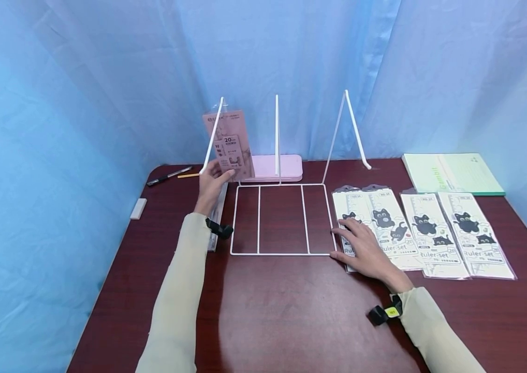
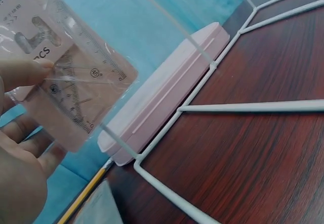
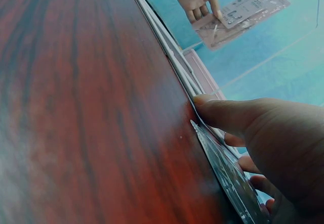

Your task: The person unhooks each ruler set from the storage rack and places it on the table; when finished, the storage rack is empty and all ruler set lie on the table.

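My left hand [image 1: 212,189] pinches a pink ruler set [image 1: 231,147] in a clear sleeve by its lower end, thumb in front. It is upright at the left end of a white wire rack [image 1: 282,254], behind the rack's left upright. Clear rulers and a triangle show through the sleeve in the left wrist view. My right hand [image 1: 363,248] rests at the rack's front right corner, its thumb [image 3: 217,110] against the wire and its fingers spread over the leftmost white ruler-set pack [image 1: 351,199], which it partly covers.
More white ruler-set packs [image 1: 431,233] with black cats lie to the right, below a green notebook [image 1: 454,173]. Behind the rack is a pink case [image 1: 291,167]. A pen [image 1: 169,176], a yellow pencil [image 1: 189,175] and a white eraser [image 1: 138,209] lie at left.
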Available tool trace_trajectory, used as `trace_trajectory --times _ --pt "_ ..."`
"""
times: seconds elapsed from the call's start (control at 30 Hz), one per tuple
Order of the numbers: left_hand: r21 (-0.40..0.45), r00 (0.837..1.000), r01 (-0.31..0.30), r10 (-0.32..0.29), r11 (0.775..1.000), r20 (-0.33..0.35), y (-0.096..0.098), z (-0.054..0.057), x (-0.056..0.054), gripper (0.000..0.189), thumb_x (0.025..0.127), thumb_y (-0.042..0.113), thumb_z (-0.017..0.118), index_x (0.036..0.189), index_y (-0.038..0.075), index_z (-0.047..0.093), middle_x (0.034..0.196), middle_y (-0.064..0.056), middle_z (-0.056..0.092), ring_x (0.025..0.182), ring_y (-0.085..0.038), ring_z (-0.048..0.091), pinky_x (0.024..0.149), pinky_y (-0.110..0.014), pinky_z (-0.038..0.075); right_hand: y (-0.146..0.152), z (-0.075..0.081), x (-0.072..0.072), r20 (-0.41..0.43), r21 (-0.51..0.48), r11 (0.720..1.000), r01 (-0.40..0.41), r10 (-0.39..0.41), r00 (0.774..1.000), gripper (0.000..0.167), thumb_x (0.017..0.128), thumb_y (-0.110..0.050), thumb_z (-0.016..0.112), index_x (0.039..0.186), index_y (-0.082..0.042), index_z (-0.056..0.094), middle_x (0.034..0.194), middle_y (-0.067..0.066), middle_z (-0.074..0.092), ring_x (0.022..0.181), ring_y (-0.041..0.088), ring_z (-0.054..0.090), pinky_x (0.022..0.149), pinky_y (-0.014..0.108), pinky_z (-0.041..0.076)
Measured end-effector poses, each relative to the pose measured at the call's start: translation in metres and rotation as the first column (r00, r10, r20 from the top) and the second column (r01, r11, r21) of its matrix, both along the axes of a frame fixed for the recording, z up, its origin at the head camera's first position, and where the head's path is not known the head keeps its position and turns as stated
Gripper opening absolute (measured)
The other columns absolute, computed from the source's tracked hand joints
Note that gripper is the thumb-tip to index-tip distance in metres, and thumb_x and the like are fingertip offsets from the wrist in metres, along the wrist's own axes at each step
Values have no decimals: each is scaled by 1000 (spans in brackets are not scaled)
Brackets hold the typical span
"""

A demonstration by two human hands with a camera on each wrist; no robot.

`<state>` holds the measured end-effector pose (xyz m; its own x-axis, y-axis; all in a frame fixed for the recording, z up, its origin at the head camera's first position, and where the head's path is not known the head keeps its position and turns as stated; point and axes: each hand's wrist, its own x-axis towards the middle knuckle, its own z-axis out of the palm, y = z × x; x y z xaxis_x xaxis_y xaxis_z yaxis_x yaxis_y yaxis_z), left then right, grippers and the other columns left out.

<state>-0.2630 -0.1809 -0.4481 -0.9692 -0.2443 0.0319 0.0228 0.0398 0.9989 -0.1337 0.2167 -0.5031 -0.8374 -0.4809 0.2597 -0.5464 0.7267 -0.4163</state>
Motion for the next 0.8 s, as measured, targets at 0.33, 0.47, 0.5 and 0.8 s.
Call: trace_trajectory --times 0.33,0.47,0.5,0.8 --pt "9 998 -53 53 999 -17 7 0 0 37 92 5 69 128 -3 63 125 -25 66 92 -4 63 80 -17 51 0 -1 0 2 -1 1000 2 -2 1000 61 82 -30 81 133 -5 61 145 22 51 139 44 40 111 64 28" --pt "14 997 -69 70 998 -31 7 0 4 33 94 5 67 125 -4 65 124 -25 67 93 -5 64 83 -19 52 0 -1 0 1 1 1000 1 -1 1000 60 82 -30 81 133 -5 61 145 22 51 139 44 39 112 64 28" --pt "19 997 -71 72 997 -38 6 0 6 32 94 5 67 125 -4 65 124 -25 67 93 -5 64 83 -18 52 0 -1 0 1 2 1000 1 -1 1000 60 82 -30 81 133 -5 61 145 22 50 139 44 39 112 64 28" --pt "20 992 -84 85 996 -95 5 0 17 26 95 0 64 119 -9 65 110 -20 69 84 0 64 75 -14 52 0 0 1 3 3 1000 1 -1 1000 60 82 -30 81 133 -4 62 145 23 50 139 45 39 111 65 29"
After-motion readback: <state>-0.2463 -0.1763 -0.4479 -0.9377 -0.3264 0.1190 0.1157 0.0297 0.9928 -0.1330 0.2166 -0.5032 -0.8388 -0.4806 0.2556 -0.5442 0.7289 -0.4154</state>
